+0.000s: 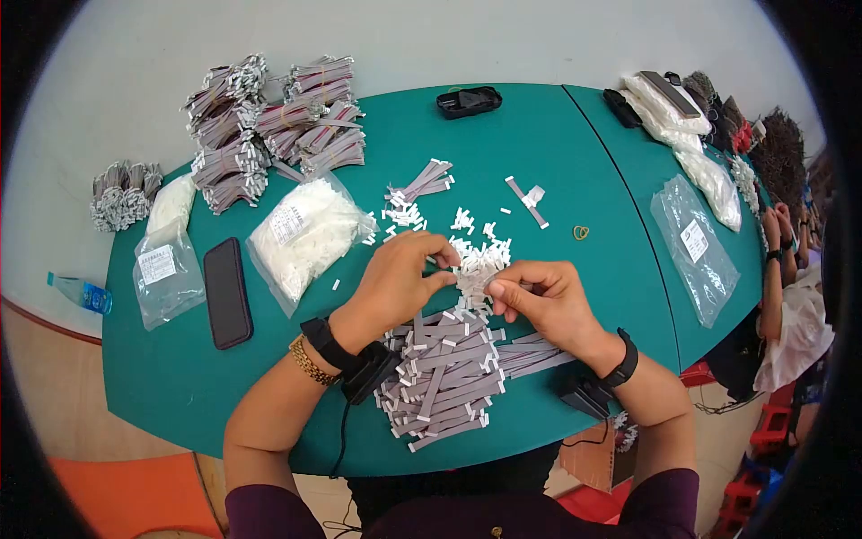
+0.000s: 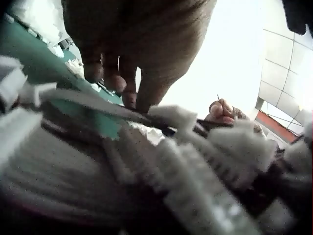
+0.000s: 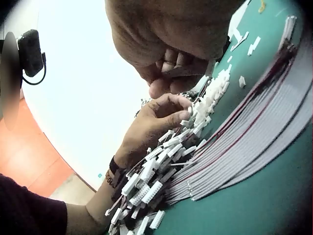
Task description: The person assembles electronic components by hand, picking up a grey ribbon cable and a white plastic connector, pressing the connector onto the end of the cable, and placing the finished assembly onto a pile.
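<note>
My left hand [image 1: 400,277] reaches in from the left, thumb and index fingertips at the edge of a heap of small white plastic pieces [image 1: 476,260]. I cannot tell whether a piece is between those fingertips. Across the heap, my right hand [image 1: 549,301] has its fingers curled and pinches a short grey ribbon cable [image 3: 188,70], mostly hidden by the hand. Just below both hands lies a pile of grey ribbon cables [image 1: 440,386] with white connectors on their ends. More cables [image 3: 254,127] extend to the right, under my right wrist.
Bundled cables [image 1: 278,117] are stacked at the back left. Nearby are a bag of white pieces [image 1: 305,238], a phone [image 1: 228,292] and a smaller bag [image 1: 169,269]. A black case [image 1: 469,101] stands at the back; a clear bag [image 1: 696,251] lies right. Another person's arm [image 1: 772,269] shows far right.
</note>
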### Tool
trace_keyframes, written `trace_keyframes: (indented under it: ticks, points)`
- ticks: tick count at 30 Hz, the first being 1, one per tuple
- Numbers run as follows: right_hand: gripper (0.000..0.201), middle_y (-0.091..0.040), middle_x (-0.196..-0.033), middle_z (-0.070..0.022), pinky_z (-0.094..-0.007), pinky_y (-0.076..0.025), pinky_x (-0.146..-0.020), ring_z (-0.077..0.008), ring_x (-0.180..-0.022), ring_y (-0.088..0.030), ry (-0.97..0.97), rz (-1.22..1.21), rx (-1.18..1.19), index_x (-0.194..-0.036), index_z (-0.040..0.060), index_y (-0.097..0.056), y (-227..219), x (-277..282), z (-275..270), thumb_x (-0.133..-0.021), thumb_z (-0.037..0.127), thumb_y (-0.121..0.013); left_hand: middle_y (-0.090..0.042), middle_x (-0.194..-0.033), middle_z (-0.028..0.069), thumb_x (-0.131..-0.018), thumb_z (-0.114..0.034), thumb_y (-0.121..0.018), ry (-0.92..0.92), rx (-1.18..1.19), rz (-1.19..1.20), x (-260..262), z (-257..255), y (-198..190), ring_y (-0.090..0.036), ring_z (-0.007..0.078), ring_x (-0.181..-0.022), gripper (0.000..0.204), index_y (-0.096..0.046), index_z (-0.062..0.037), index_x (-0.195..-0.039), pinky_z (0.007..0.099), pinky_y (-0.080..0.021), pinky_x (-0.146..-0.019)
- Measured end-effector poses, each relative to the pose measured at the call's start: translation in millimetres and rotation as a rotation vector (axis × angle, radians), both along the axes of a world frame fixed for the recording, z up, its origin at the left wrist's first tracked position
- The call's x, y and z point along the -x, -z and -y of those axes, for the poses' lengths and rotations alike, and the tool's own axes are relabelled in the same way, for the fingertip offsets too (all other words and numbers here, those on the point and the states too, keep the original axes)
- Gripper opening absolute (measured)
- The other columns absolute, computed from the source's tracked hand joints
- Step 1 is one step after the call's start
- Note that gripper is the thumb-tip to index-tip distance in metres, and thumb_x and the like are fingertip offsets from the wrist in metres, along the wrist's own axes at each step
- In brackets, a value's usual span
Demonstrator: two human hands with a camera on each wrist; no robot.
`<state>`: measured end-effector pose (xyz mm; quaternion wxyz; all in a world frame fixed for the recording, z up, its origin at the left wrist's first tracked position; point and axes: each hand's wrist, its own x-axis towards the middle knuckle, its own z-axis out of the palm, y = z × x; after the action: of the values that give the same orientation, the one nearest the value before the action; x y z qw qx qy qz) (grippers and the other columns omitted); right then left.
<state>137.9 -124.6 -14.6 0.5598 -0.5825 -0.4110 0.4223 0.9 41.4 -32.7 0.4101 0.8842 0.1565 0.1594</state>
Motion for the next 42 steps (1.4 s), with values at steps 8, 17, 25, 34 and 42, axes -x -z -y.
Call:
trace_keyframes:
  ticks: [8,17,25,34,42]
  points:
    - [0.013,-0.062,-0.072,-0.0028,-0.0186,-0.043,-0.054,-0.0052,-0.061,-0.053,-0.017,-0.041,-0.031,-0.087,-0.0009,-0.065,-1,1,2,-0.088,0.011,-0.059,-0.064,-0.085,0.0078,-0.081,-0.005,-0.065,0.132,0.813,0.164,1,10,-18,-0.062,0.0121,-0.081,0.012,-0.056,-0.0013,-0.087,0.0244,-0.049,-0.075]
    - [0.013,-0.062,-0.073,-0.003,-0.0185,-0.043,-0.055,-0.0051,-0.062,-0.053,-0.017,-0.052,-0.062,-0.088,-0.0011,-0.065,-2,0,3,-0.088,0.011,-0.059,-0.064,-0.092,0.0107,-0.083,-0.001,-0.061,0.087,1.119,0.132,3,11,-22,-0.06,0.0132,-0.081,0.007,-0.056,-0.0014,-0.088,0.0244,-0.048,-0.073]
    - [0.014,-0.062,-0.072,-0.0023,-0.0183,-0.043,-0.055,-0.0047,-0.061,-0.052,-0.011,-0.022,-0.063,-0.087,-0.001,-0.066,1,-1,3,-0.088,0.011,-0.059,-0.059,-0.09,0.0046,-0.084,-0.007,-0.062,0.151,1.157,0.117,5,14,-12,-0.054,0.0104,-0.082,0.011,-0.057,-0.0018,-0.092,0.0231,-0.043,-0.075]
    - [0.014,-0.061,-0.072,-0.0014,-0.0187,-0.043,-0.055,-0.0046,-0.062,-0.052,-0.02,0.016,-0.07,-0.086,-0.0004,-0.066,1,-1,2,-0.088,0.011,-0.058,-0.06,-0.091,0.0048,-0.085,-0.008,-0.061,0.114,1.209,0.109,4,17,-18,-0.055,0.0113,-0.082,0.02,-0.059,0.0001,-0.103,0.0241,-0.044,-0.075]
    - [0.014,-0.061,-0.071,-0.0014,-0.019,-0.043,-0.055,-0.0046,-0.061,-0.052,-0.018,0.013,-0.065,-0.086,-0.0007,-0.066,0,-1,2,-0.088,0.01,-0.058,-0.063,-0.087,0.0078,-0.084,-0.007,-0.062,0.106,1.209,0.061,5,11,-16,-0.06,0.0131,-0.076,0.018,-0.06,0.0007,-0.101,0.0238,-0.049,-0.07]
